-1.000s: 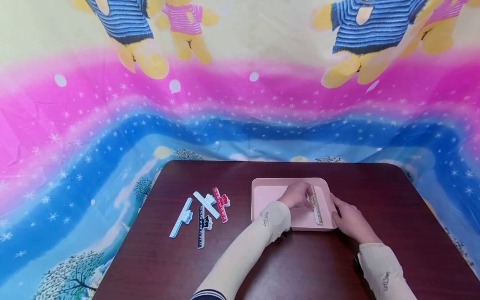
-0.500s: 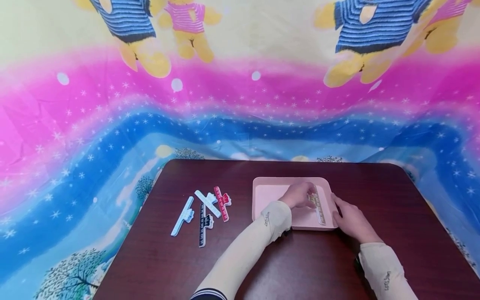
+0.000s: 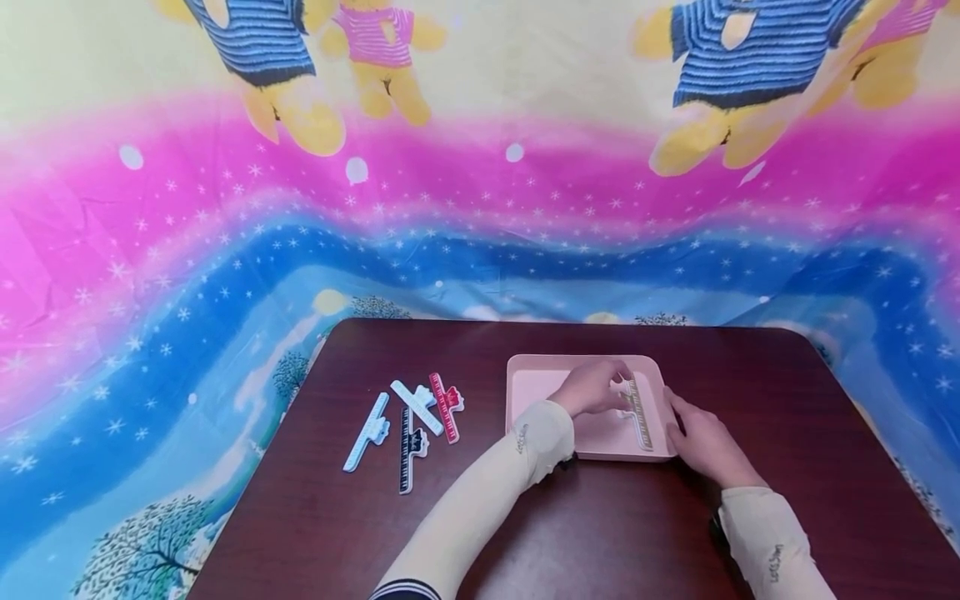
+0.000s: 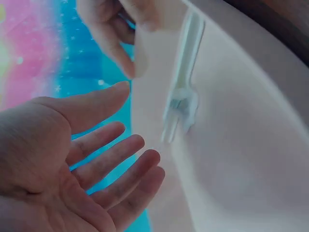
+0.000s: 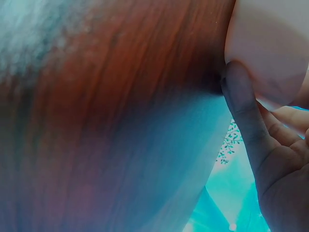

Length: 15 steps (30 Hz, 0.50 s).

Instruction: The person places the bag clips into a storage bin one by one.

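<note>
A white clip with a gold piano-key pattern (image 3: pixel 642 417) lies in the pink tray (image 3: pixel 543 361), close to its right wall. My left hand (image 3: pixel 592 387) hovers over the tray just left of this clip. Thumb and fingers of the left hand (image 4: pixel 96 154) are spread and apart from the clip (image 4: pixel 183 92) in the left wrist view. My right hand (image 3: pixel 705 442) rests against the tray's right side from outside. Its thumb (image 5: pixel 241 92) touches the outer wall in the right wrist view, with the other fingers partly hidden behind the tray.
Several similar clips lie on the table's left side: light blue (image 3: pixel 367 433), white (image 3: pixel 416 408), black (image 3: pixel 406 458) and red (image 3: pixel 444 408). The dark wooden table (image 3: pixel 525 533) has a patterned cloth (image 3: pixel 450 200) hanging behind it.
My left fingers have come off the gold-patterned clip and drawn slightly left. That clip has shifted a little toward the tray's right wall. My right hand stays at the tray's side.
</note>
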Available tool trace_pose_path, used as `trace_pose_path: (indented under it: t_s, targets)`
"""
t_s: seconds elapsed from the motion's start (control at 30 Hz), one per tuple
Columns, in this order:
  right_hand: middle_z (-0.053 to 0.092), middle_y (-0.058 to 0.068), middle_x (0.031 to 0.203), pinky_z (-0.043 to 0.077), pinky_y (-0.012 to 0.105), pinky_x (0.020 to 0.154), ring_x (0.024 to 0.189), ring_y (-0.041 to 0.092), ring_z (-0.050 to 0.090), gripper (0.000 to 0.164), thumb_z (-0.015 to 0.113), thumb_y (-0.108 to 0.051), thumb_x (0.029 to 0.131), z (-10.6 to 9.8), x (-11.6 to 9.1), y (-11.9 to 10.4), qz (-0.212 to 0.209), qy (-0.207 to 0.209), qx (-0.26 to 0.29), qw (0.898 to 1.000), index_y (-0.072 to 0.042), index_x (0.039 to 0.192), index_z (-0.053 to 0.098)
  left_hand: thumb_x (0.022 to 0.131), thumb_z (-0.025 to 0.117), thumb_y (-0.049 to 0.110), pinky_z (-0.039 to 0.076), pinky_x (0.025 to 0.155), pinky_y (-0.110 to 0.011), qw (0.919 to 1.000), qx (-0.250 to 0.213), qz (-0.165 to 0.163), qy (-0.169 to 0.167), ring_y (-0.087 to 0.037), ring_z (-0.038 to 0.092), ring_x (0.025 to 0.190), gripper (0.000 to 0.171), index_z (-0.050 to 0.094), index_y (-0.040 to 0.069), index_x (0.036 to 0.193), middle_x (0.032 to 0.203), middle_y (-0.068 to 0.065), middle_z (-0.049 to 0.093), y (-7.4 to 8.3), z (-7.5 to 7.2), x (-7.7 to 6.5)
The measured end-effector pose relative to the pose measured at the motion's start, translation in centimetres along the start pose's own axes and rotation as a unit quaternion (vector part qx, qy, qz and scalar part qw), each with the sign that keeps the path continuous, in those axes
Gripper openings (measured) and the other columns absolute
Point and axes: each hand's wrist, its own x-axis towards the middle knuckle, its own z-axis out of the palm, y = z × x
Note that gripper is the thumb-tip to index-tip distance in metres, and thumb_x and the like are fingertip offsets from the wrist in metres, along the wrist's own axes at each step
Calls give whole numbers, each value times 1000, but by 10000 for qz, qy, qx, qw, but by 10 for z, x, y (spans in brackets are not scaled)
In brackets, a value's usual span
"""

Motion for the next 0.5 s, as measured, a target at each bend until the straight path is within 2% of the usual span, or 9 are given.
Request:
trace_pose_path:
  t_s: [0.13, 0.3, 0.4, 0.5]
  targets:
    - [39, 37, 154, 43, 69, 106, 134, 54, 48, 66, 56, -13, 102, 1, 0, 0, 45, 6, 1, 10000, 5, 159, 28, 92, 78, 33, 49, 98, -22, 10000, 42, 27, 82, -12, 67, 118, 45, 66, 19, 133, 127, 1, 72, -8, -15, -13]
    - [38, 37, 155, 42, 69, 106, 135, 55, 46, 67, 55, -13, 103, 2, 0, 0, 70, 18, 10, 10000, 4, 160, 26, 95, 75, 35, 52, 101, -30, 9997, 95, -87, 188, -13, 65, 121, 45, 64, 22, 136, 133, 2, 70, -23, -40, -38]
    - [38, 37, 155, 43, 69, 106, 135, 55, 47, 66, 54, -13, 103, 3, 0, 1, 25, 57, -11, 10000, 4, 160, 26, 96, 74, 36, 52, 102, -35, 9992, 206, -200, 276, -14, 65, 123, 45, 63, 22, 138, 136, 3, 68, -39, -54, -54]
    - [39, 38, 154, 43, 68, 105, 135, 55, 47, 66, 54, -12, 103, 3, 0, 1, -22, 89, -40, 10000, 4, 160, 26, 97, 74, 35, 52, 102, -38, 9982, 298, -307, 421, -15, 65, 123, 45, 62, 22, 138, 138, 3, 68, -61, -67, -72]
